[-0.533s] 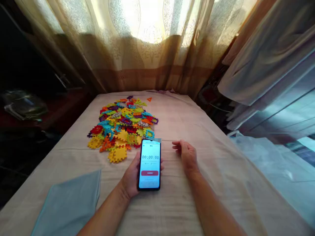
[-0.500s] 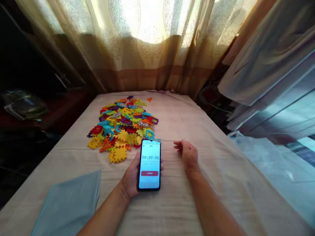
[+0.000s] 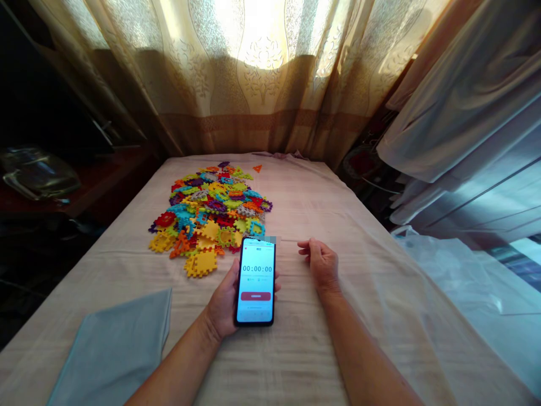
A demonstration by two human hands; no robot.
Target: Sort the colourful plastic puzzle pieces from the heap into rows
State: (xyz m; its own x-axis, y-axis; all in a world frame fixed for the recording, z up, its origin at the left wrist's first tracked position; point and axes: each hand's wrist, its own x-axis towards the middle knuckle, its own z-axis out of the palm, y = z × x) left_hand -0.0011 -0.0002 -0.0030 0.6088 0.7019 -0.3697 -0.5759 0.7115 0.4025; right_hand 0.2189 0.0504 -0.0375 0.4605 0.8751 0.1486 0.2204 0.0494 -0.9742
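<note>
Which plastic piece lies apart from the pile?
The small orange triangle near the pile's far right corner; it alone sits separate, while the others lie heaped together.

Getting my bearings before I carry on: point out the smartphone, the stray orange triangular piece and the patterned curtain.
Smartphone (image 3: 256,285): head view, middle of the lit screen.
Orange triangular piece (image 3: 257,168): head view, near its middle.
Patterned curtain (image 3: 230,87): head view, shaded fabric below the bright patch.

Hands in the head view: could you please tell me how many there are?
2: the left hand holds the phone and is partly hidden behind it; the right hand is apart, to the phone's right. No others show.
</note>
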